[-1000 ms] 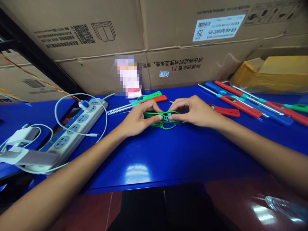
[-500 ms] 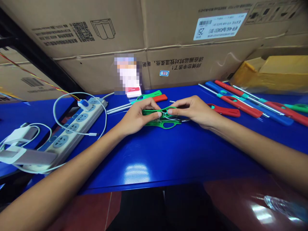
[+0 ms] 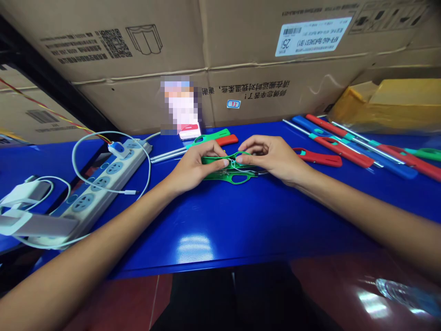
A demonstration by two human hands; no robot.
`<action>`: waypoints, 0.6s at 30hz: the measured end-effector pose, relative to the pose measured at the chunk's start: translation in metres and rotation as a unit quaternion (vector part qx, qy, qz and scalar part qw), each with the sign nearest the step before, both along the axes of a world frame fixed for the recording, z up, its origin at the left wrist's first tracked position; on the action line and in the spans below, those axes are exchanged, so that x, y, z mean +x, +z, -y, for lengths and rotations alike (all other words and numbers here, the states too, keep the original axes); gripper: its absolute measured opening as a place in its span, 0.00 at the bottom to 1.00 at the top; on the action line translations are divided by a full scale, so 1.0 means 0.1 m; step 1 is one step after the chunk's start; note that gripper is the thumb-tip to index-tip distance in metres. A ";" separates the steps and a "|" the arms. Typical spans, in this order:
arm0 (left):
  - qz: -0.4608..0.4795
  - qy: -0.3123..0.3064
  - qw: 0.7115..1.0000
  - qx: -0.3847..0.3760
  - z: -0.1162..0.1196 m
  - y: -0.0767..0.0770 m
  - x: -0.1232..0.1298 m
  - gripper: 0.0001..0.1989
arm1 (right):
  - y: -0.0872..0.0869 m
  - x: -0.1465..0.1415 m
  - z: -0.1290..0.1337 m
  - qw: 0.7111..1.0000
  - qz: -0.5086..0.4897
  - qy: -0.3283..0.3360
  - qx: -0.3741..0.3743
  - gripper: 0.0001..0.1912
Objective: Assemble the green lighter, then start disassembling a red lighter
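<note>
Over the blue table, my left hand [image 3: 193,168] pinches the left part of an opened green plastic casing [image 3: 240,179], thumb on its inside. My right hand [image 3: 272,158] is closed on the right side of its upper half, thumb and forefinger by a thin white wire [image 3: 233,163]. The casing's two green halves lie one above the other, slightly apart, and a metal rod sticks out at the right, partly under my right hand. Clear small parts show inside, too small to make out.
Behind my left hand lie a green-and-red lighter-shaped piece [image 3: 213,136] and a lit phone [image 3: 189,131]. Several red, blue and green ones, such as a red handle [image 3: 324,158], are at right. A power strip [image 3: 103,184] with cables stands left; a cardboard box [image 3: 138,96] is behind.
The fingers of my right hand have shifted slightly over the casing and wire. The whole view has moved a little; my left hand keeps its grip.
</note>
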State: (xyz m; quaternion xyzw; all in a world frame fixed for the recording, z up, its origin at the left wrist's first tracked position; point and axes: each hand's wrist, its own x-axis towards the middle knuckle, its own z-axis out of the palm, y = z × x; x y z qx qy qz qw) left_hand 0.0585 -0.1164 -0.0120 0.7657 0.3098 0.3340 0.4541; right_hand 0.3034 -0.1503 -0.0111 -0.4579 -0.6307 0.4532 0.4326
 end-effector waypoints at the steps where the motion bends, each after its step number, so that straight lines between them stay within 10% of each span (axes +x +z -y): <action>1: 0.001 0.001 1.000 0.001 0.00 0.00 0.00 0.14 | 0.00 0.00 0.00 1.000 -0.008 -0.008 0.002 0.29; 18: 0.032 0.025 0.997 -0.062 0.00 -0.01 0.00 0.15 | 0.19 0.16 -0.03 0.986 0.111 0.076 0.101 0.11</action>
